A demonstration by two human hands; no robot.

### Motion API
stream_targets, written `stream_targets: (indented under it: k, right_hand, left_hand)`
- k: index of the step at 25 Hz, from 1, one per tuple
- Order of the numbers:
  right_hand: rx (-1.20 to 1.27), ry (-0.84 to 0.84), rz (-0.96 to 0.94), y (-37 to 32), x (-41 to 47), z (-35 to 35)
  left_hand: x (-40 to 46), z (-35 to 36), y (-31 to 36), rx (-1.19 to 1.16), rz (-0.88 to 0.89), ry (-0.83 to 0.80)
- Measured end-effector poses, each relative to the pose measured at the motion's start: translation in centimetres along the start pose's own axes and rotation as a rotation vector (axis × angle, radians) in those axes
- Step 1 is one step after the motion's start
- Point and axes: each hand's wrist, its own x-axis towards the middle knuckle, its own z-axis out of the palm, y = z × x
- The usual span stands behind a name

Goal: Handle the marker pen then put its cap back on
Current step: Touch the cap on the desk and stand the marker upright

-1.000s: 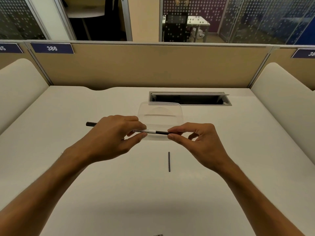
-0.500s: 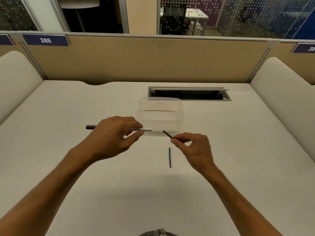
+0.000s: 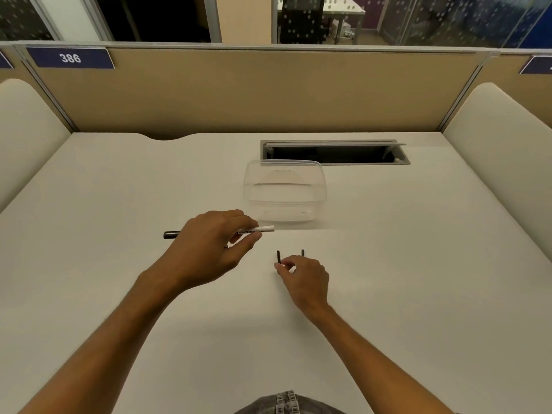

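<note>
My left hand grips a whiteboard marker pen held level just above the desk. Its white barrel pokes out to the right of my fingers and its dark end sticks out to the left. My right hand is low over the desk and pinches a thin black stick between thumb and fingertips, the stick pointing away from me. The tip of a second thin black stick shows just behind that hand; the rest is hidden.
A clear plastic container stands just beyond the marker. Behind it is an open cable slot in the white desk. A tan partition closes the back, with padded dividers at both sides.
My right hand pulled a thin black stick out of the marker's right end and carried it down toward me, beside the stick lying on the desk. My left hand stayed put with the marker.
</note>
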Motion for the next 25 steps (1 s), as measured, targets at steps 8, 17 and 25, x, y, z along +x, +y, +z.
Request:
stream_targets:
  k: [8,17,25]
  right_hand:
    - [-0.135,-0.013,0.002,0.2,0.0,1.8]
    - [-0.057,0.032,-0.018,-0.4,0.2,0.2]
    - [0.555,0.004,-0.23,-5.5,-1.1,-8.5]
  left_hand:
    - [-0.2,0.3,-0.4,-0.009,-0.022,-0.019]
    - [0.2,0.5,-0.2,0.0,-0.043,-0.044]
    - [0.1,0.9,0.1,-0.071,-0.043,-0.104]
